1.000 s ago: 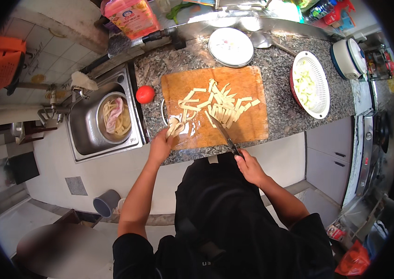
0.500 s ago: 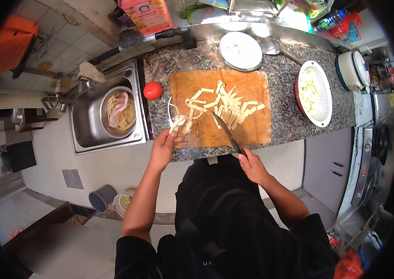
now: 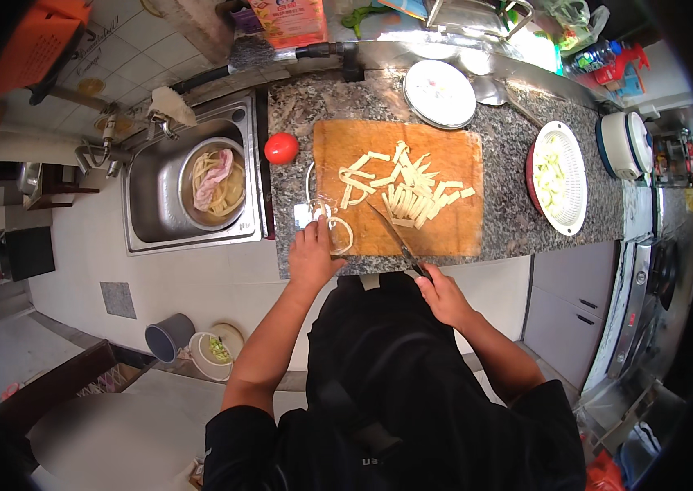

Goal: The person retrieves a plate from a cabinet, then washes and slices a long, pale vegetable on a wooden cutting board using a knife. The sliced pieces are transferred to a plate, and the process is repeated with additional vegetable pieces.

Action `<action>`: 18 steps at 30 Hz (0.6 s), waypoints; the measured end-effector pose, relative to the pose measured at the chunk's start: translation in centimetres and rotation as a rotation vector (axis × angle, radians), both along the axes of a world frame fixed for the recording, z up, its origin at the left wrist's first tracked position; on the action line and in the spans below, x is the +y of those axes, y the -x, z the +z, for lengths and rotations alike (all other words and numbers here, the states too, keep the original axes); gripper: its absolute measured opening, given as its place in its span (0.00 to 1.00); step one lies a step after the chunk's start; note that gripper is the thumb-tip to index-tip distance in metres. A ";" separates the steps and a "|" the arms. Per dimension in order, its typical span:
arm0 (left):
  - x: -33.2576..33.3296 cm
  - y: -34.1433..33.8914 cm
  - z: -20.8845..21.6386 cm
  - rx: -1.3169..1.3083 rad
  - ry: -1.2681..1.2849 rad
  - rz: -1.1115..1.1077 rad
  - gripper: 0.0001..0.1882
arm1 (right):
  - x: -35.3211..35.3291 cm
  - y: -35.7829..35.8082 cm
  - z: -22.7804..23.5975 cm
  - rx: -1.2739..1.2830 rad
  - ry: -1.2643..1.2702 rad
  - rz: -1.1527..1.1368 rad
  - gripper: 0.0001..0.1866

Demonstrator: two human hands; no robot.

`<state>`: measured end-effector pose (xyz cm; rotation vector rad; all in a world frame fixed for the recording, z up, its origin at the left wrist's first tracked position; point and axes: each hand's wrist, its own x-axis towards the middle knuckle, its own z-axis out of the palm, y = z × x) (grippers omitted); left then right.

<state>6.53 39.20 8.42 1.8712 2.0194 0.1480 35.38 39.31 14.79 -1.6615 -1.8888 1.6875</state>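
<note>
My right hand (image 3: 438, 295) grips the handle of a knife (image 3: 400, 237), its dark blade slanting up and left over the wooden cutting board (image 3: 465, 221). My left hand (image 3: 313, 255) is palm down at the board's near left edge, thumb apart from the fingers. Its fingertips are beside clear plastic and a pale looped strip (image 3: 346, 237); whether they touch these is hard to make out. Cut pale strips, perhaps tofu skin (image 3: 412, 204), lie heaped mid-board near the blade tip. Longer uncut strips (image 3: 354, 182) lie left of them.
A tomato (image 3: 282, 148) sits left of the board. The sink (image 3: 146, 200) holds a metal bowl (image 3: 191, 214) with pale strips and a pink cloth-like piece. White plates (image 3: 439, 94), a ladle (image 3: 489, 90), a colander (image 3: 571, 180) of green slices and a rice cooker (image 3: 625, 143) stand around.
My left hand has turned palm down and lowered onto the board's left edge; the strips it held now lie by its fingers. The knife stays in my right hand, nearly unmoved.
</note>
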 end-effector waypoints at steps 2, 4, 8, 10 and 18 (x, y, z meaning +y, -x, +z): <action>-0.2 0.1 -0.7 -0.057 -0.092 0.024 0.48 | -0.1 0.1 0.1 0.007 0.007 -0.005 0.24; 0.3 0.0 -1.5 -0.156 -0.137 0.244 0.37 | -0.2 0.1 0.2 0.017 0.012 -0.013 0.24; 2.1 1.4 -3.1 -0.048 -0.123 0.233 0.17 | -0.5 0.3 0.2 -0.001 0.016 -0.011 0.24; 2.3 1.3 -2.4 0.000 -0.215 0.174 0.12 | -0.8 0.2 0.3 -0.008 0.013 -0.009 0.24; 4.8 1.6 -1.9 0.130 -0.279 0.008 0.20 | -1.3 -1.1 -0.1 -0.002 0.038 -0.044 0.24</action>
